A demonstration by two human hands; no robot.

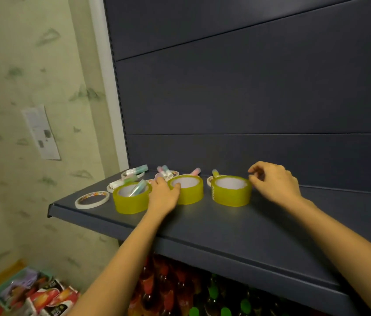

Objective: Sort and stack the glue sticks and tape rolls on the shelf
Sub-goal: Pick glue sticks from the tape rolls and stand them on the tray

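Note:
Three wide yellow tape rolls stand in a row on the dark blue shelf [225,226]: left roll [131,202], middle roll [191,193], right roll [231,195]. A pastel glue stick [137,187] leans inside the left roll. My left hand [162,195] grips the middle roll, thumb hooked over its rim. My right hand [275,181] hovers at the right roll's far edge with fingers curled, holding nothing I can see. Thin white tape rolls, one at the front left [92,199], and several pastel glue sticks [136,170] lie scattered behind.
The shelf's back panel [248,99] rises right behind the items. The shelf's left end [51,210] is near a green-patterned wall. Bottles [180,290] fill the level below, and a basket of packets [31,290] sits on the floor at the lower left.

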